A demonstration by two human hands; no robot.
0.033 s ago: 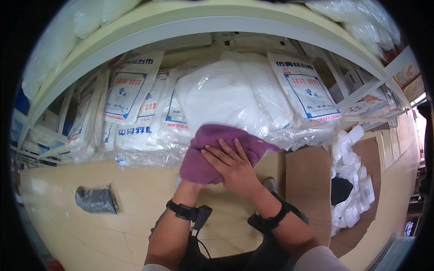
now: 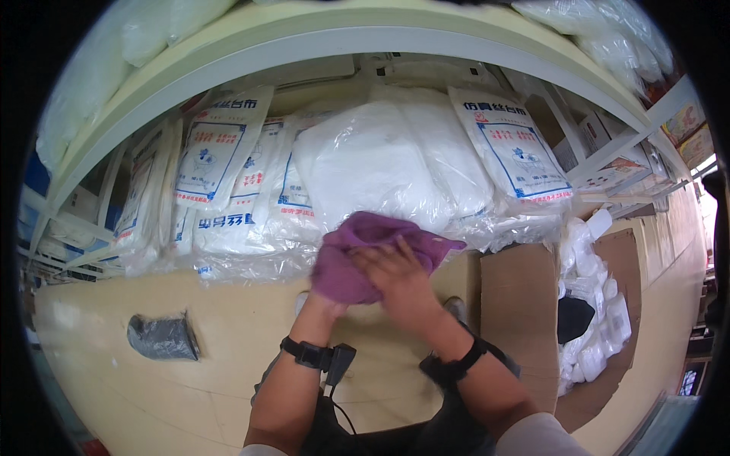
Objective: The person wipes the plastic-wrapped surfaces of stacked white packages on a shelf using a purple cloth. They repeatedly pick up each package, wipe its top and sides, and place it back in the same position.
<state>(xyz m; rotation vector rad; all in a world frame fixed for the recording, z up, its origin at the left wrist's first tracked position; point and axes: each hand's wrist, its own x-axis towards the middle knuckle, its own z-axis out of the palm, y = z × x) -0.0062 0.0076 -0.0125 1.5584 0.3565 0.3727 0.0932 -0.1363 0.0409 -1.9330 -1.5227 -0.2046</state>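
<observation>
We rest our right hand (image 2: 397, 278), loosely outstretched, on a purple cloth (image 2: 414, 235); our left hand (image 2: 327, 306) is beneath, its grip hidden, near a white package (image 2: 365, 163)

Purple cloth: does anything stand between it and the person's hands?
Nothing visible does: the right hand rests directly on the purple cloth; the left hand is mostly hidden under it, so its contact can't be seen.

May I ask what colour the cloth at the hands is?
The cloth is purple; the head view shows it best.
</observation>
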